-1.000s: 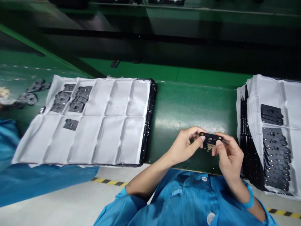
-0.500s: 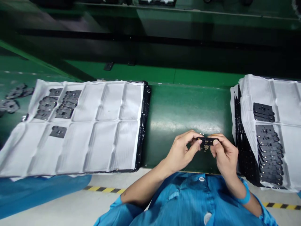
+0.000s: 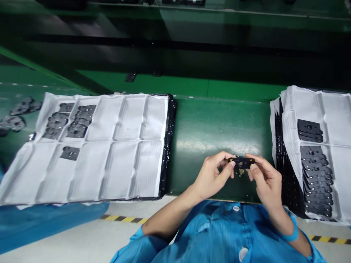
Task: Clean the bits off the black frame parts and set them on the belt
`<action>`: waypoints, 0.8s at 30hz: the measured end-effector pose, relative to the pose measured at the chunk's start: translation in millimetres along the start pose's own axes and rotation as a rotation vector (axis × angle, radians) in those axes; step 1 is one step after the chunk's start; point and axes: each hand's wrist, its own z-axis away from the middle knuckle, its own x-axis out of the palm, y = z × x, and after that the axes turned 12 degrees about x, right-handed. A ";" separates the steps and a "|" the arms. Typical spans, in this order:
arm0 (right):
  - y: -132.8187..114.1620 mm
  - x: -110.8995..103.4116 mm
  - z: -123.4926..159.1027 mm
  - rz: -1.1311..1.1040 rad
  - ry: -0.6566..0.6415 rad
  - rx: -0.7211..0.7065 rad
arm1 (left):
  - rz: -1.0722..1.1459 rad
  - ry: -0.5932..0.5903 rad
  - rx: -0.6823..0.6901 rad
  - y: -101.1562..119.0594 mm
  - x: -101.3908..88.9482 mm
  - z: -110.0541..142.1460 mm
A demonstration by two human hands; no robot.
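A small flat black plastic part point(image 3: 241, 163) with gold-coloured spots is held level above the green bench near its front edge. My left hand point(image 3: 215, 175) pinches its left end between thumb and fingers. At the opposite end, my right hand point(image 3: 264, 179) grips it the same way, thumb on the near face. Just below the part, a little heap of tiny brass-coloured pieces point(image 3: 241, 171) lies on the bench, partly hidden by the part. Similar dark parts point(image 3: 316, 182) overlap in a row on the cloth-covered stack to the right.
On the left, a white cloth-lined tray point(image 3: 123, 164) bears several dark parts point(image 3: 79, 122) in its far-left pockets. More dark parts point(image 3: 24, 106) lie loose beyond it. A second white-covered stack point(image 3: 290, 109) stands at right. The green bench point(image 3: 203, 128) spans between them.
The black part has tilted so that more of its broad face shows. My right hand has shifted slightly right and its fingers have opened out a little along the part's end.
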 end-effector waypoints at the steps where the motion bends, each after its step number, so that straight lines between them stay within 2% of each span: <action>1: 0.3 0.9 -0.9 0.009 0.027 0.003 | 0.032 -0.012 -0.024 0.7 0.0 -0.2; 6: 0.5 13.8 -2.4 -0.004 0.110 -0.037 | 0.077 -0.033 -0.073 9.0 2.0 4.1; 14: 2.5 21.5 -8.7 -0.128 0.050 -0.073 | -0.006 0.073 -0.127 14.0 7.0 4.6; 24: -3.2 21.4 -7.0 -0.190 0.005 -0.073 | 0.007 0.076 -0.110 25.6 12.7 10.5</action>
